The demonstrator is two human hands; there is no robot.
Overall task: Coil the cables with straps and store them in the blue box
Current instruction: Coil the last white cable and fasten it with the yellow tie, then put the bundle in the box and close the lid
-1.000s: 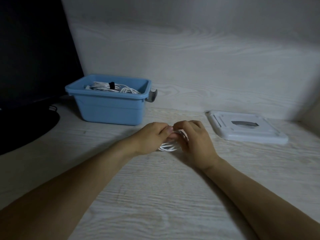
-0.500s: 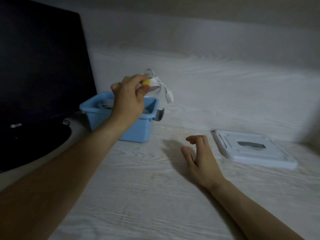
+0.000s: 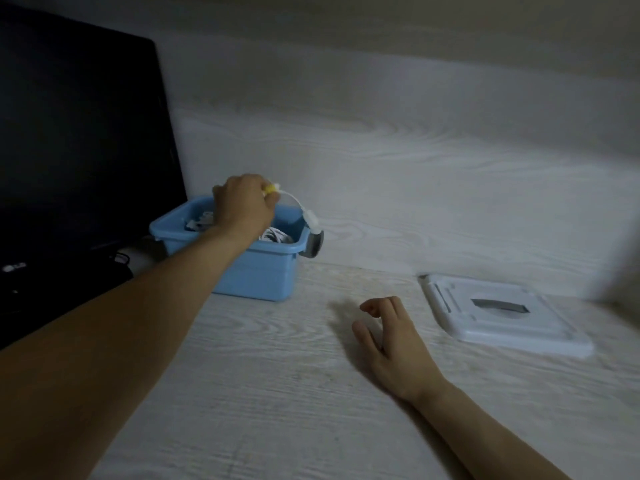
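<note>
Black monitor (image 3: pixel 79 140) at 9 o'clock, dark. Blue box (image 3: pixel 258 271) just right of it, toward 11 o'clock, white cable coils (image 3: pixel 273 234) inside. Left hand (image 3: pixel 244 206) above box, fingers curled round yellow-strapped white cable (image 3: pixel 294 202); plug end hung over right rim beside grey latch (image 3: pixel 313 243). Right hand (image 3: pixel 391 344) at centre, resting on table (image 3: pixel 277 393), fingers loosely curled, holding nothing. White lid (image 3: pixel 502 313) flat at 3 o'clock.
</note>
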